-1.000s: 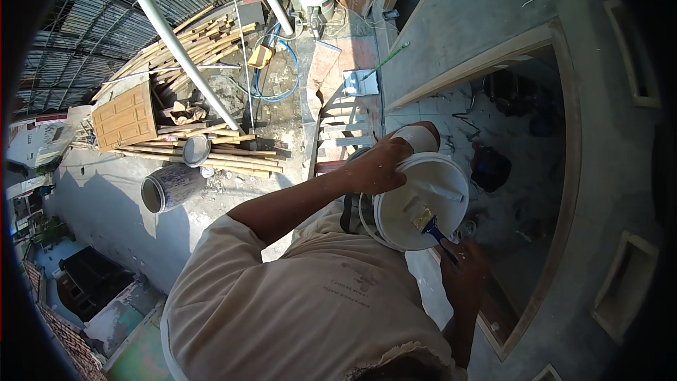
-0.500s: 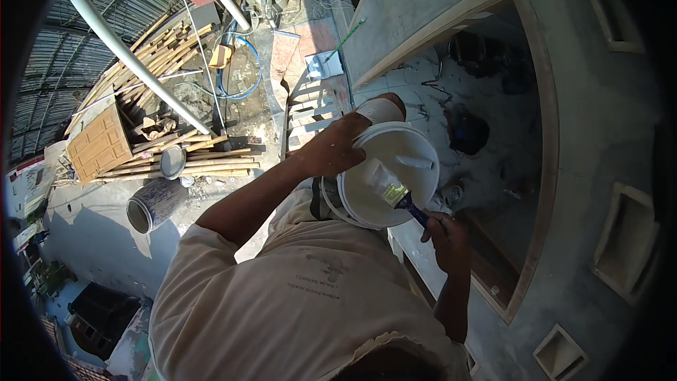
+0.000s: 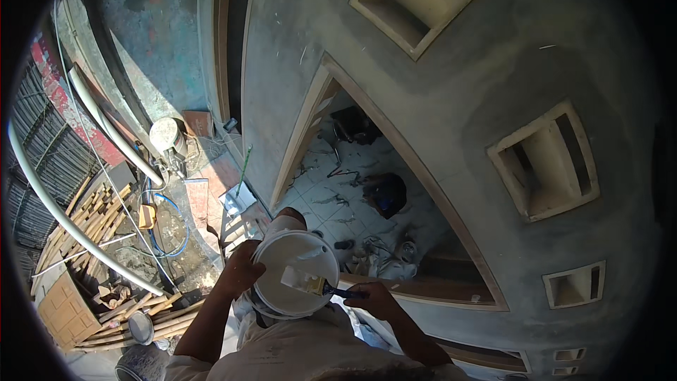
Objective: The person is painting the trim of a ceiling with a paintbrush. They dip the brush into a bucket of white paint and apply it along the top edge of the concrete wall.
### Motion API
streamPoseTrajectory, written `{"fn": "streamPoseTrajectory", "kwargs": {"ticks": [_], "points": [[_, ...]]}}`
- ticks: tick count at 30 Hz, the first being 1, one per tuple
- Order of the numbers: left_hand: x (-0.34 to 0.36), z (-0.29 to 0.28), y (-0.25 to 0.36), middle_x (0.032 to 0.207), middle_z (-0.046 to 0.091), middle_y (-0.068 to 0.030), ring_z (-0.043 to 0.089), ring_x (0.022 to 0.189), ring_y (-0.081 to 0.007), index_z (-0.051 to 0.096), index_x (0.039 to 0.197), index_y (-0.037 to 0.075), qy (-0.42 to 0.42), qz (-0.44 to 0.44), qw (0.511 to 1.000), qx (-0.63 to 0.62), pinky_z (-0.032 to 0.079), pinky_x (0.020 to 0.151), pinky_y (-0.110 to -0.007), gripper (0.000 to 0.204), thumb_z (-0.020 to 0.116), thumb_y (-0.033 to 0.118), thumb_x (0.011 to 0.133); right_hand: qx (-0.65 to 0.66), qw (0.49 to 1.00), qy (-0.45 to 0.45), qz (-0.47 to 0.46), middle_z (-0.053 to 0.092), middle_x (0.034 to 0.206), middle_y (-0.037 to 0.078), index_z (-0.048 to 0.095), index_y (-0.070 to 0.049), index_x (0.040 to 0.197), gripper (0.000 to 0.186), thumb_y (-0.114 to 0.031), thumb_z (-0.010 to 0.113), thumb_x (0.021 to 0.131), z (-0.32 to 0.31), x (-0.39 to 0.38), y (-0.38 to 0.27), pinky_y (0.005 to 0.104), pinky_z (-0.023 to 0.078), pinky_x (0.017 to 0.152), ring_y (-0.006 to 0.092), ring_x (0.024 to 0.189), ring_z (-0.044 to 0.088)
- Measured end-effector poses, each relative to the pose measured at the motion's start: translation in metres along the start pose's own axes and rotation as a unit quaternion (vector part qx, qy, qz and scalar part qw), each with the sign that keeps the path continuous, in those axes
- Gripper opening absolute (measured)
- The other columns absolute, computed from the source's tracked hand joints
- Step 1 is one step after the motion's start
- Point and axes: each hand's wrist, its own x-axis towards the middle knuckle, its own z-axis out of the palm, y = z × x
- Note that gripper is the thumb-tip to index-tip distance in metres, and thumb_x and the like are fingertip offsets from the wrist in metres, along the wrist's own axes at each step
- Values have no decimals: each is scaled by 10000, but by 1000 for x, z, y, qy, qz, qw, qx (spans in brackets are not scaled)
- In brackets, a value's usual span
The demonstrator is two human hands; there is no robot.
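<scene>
My left hand [image 3: 243,268] is closed on the left rim of a round white bucket [image 3: 278,245], which I hold in front of my body close to my leg. White paint appears to coat its inside. Closed around the dark blue handle of a paintbrush [image 3: 310,283] is my right hand [image 3: 370,300], just right of the bucket. The brush's bristles, whitened with paint, point left over the bucket's mouth. Whether they touch the paint, I cannot tell.
A grey wall [image 3: 437,113] with box-like pale vents [image 3: 543,162] rises on the right. Its wood-framed opening [image 3: 423,169] shows a tiled floor with things lying on it. Left are bamboo poles [image 3: 92,226], a brown panel [image 3: 67,310], a blue hose [image 3: 180,222] and a lidded bucket [image 3: 166,134].
The view has swung up and right, showing more wall. My right hand has shifted and the brush lies more level over the bucket. My left hand keeps its hold on the rim.
</scene>
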Motion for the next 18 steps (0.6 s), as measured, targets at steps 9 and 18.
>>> {"fn": "streamPoseTrajectory", "kwargs": {"ticks": [9,18], "points": [[16,10,-55,975,705,-212,678,886,-350,641,1145,-4,41,73,991,103,552,792,-430,376,641,154,804,-117,895,165,-397,683,720,110,724,-53,887,194,-226,644,924,13,49,89,405,474,571,229,589,585],[14,2,-35,1061,683,-231,657,975,-397,621,1158,-1,32,37,992,112,544,838,-456,383,635,168,815,-49,978,18,-203,691,930,110,564,-50,1333,440,-257,597,945,15,-1,-15,343,518,594,154,682,615]]}}
